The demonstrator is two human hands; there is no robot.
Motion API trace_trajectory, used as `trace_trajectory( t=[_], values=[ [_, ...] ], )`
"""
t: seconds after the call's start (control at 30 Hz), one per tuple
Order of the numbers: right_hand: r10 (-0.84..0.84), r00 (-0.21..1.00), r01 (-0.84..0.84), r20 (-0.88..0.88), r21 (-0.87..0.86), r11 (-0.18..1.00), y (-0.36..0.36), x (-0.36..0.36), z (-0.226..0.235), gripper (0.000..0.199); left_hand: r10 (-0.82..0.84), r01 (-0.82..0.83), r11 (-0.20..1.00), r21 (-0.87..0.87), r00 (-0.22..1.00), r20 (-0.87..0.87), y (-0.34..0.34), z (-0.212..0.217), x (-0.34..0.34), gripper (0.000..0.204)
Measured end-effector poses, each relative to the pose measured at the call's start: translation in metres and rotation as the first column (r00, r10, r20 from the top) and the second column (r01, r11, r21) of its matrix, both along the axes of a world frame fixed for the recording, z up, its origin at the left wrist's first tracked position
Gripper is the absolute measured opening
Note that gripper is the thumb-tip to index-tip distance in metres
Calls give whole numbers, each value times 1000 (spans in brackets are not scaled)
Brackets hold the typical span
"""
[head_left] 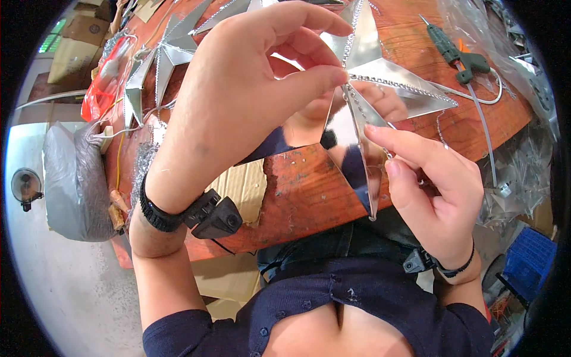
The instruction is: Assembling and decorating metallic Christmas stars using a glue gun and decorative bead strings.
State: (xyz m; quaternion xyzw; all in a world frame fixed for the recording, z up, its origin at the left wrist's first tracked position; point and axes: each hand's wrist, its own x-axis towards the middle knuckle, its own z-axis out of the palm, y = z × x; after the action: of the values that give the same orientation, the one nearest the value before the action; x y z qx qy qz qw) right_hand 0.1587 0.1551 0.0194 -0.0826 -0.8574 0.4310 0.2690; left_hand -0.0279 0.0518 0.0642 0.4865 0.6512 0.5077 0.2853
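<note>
A shiny mirror-like silver star (380,83) with beaded ridges is held up over a reddish wooden table (309,190). My left hand (238,95) pinches a beaded ridge near the star's centre between thumb and fingers. My right hand (434,190) holds the star's lower point from the right, fingertips on its mirrored face. A black band with a small device sits on my left wrist (196,214).
Another silver star (160,59) lies at the table's far left beside a red bag (101,89). A green-handled tool (455,53) and white cable lie at the right. Clear plastic bags (517,166) hang off the right edge. A grey sack (74,184) sits at the left.
</note>
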Motion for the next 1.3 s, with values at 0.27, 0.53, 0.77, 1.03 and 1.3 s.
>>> trace_trajectory(
  t=[0.27, 0.53, 0.77, 1.03, 1.3],
  values=[
    [-5, 1000, 5, 12, 11, 1000, -2, -1, -1, 29, -21, 20, 1000, -17, 998, -63, -1, -10, -12, 29],
    [-22, 1000, 21, 22, 11, 1000, -3, -4, -2, 27, -27, 25, 999, -31, 996, -81, -6, -11, -14, 29],
    [1, 1000, -1, -10, 42, 999, -2, -4, -2, 27, -32, 29, 999, -31, 995, -93, -6, -14, -13, 30],
    [44, 998, -43, 40, -26, 999, -6, -4, 1, 27, -24, 21, 999, -29, 994, -107, -5, -17, -16, 30],
    [45, 998, -46, 38, 30, 998, -2, -1, 2, 28, 25, -25, 1000, 4, 953, -302, -9, -16, -24, 30]
  ],
)
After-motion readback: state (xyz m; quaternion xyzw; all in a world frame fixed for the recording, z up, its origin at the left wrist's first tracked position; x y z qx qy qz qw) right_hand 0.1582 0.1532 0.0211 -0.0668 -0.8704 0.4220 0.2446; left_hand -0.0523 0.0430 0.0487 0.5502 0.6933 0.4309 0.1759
